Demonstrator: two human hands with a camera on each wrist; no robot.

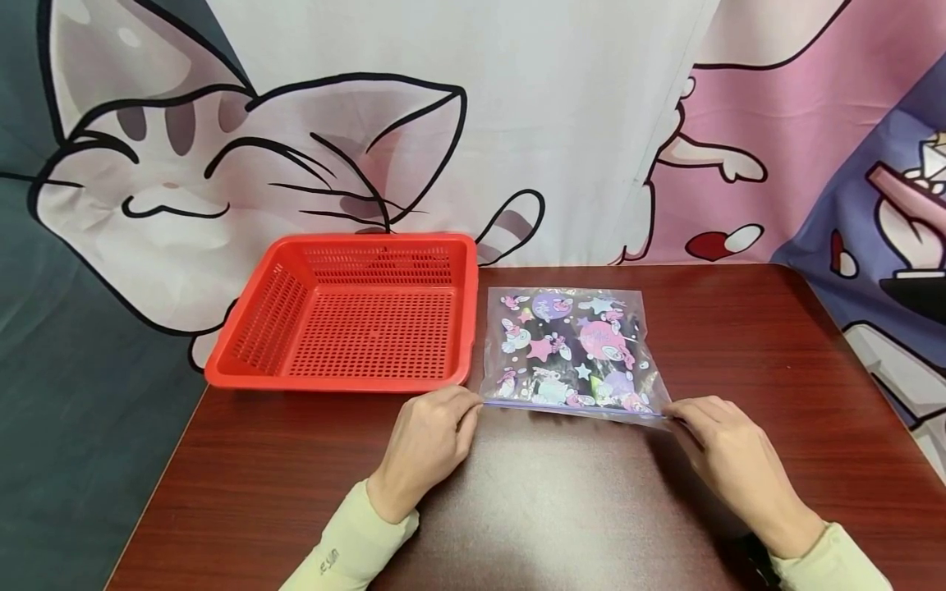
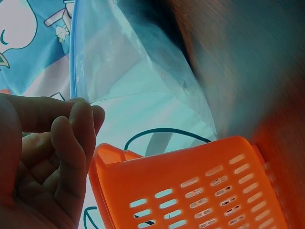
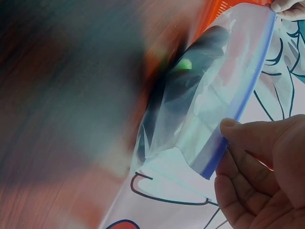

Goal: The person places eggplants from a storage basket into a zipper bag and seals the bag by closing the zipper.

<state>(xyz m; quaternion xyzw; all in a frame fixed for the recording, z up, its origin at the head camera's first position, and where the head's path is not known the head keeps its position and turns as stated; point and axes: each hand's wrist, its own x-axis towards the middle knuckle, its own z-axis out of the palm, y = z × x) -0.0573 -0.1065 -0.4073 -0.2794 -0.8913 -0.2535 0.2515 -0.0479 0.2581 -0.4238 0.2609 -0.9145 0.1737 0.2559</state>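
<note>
A clear zip-lock bag [image 1: 569, 353] printed with pastel stars, bubbles and small figures is stretched between both hands. Its purple-blue zip strip [image 3: 252, 86] runs along the edge nearest the person. My left hand [image 1: 432, 439] pinches the left end of that edge between thumb and fingers. At the opposite end, the right hand [image 1: 739, 460] pinches the right corner by the strip. Something dark with a small green patch [image 3: 185, 64] shows through the plastic in the right wrist view; its kind is unclear.
A red perforated plastic basket [image 1: 340, 384] stands on the brown wooden table [image 1: 273, 460], left of the bag and just beyond the left hand. Behind the table hangs a cartoon-printed cloth [image 1: 591, 123]. A small dark object beside the right wrist is mostly hidden.
</note>
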